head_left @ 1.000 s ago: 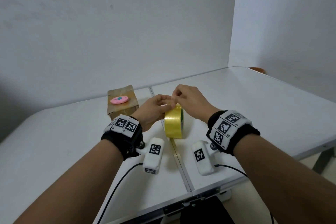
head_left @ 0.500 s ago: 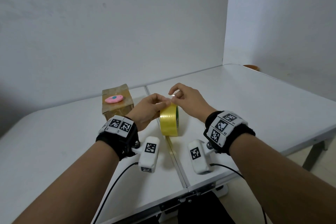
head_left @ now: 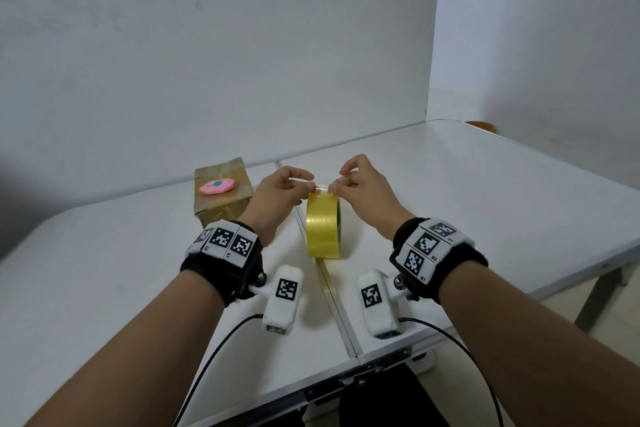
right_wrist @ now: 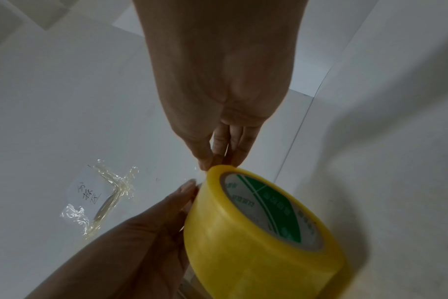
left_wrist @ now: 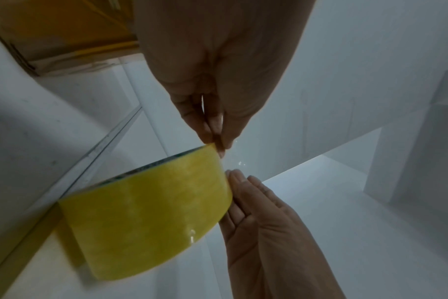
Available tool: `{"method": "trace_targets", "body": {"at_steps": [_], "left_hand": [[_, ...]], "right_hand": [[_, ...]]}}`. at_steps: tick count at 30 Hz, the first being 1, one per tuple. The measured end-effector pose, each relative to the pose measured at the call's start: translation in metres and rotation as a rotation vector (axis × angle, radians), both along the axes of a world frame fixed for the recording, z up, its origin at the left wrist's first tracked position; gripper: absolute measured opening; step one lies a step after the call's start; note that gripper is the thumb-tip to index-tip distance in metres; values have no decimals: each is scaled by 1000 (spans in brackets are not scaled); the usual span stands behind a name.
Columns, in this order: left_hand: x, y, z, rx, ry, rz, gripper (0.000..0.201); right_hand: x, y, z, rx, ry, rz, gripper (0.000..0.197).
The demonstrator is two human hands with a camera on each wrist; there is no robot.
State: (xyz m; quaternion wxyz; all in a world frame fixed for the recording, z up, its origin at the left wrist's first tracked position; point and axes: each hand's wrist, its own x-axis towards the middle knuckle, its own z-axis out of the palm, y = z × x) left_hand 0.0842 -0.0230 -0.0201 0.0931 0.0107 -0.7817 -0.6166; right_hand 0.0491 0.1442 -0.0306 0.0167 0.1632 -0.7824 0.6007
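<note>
Yellow translucent packing-tape roll (head_left: pixel 323 230), upright on the white desk (head_left: pixel 485 204), with left hand (head_left: pixel 277 192) and right hand (head_left: pixel 365 189) each pinching its peeled end (head_left: pixel 321 188) at 12 o'clock, presumably to unreel a strip.

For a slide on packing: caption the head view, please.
Left hand and right hand pinch the tape end above the upright yellow roll on a white table, box behind.

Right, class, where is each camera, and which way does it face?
Head: worn on the head, facing down at the white folding table; left hand and right hand show.
Left wrist: looks along the left hand to the yellow roll of plastic tape.
Right wrist: looks along the right hand to that roll.
All share the roll.
</note>
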Motion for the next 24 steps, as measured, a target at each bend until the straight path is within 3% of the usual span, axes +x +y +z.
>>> {"method": "trace_targets", "body": {"at_steps": [5, 9, 14, 24], "left_hand": [[-1, -3, -2, 51, 5, 23, 13], [1, -2, 1, -64, 49, -3, 5], [1, 0, -2, -166, 95, -14, 13], [0, 1, -3, -178, 89, 41, 14]], "right_hand": [[0, -1, -1, 8, 29, -3, 16], [2, -1, 1, 50, 63, 14, 2], [4, 0, 2, 39, 70, 5, 19], [5, -1, 2, 62, 88, -12, 20]]}}
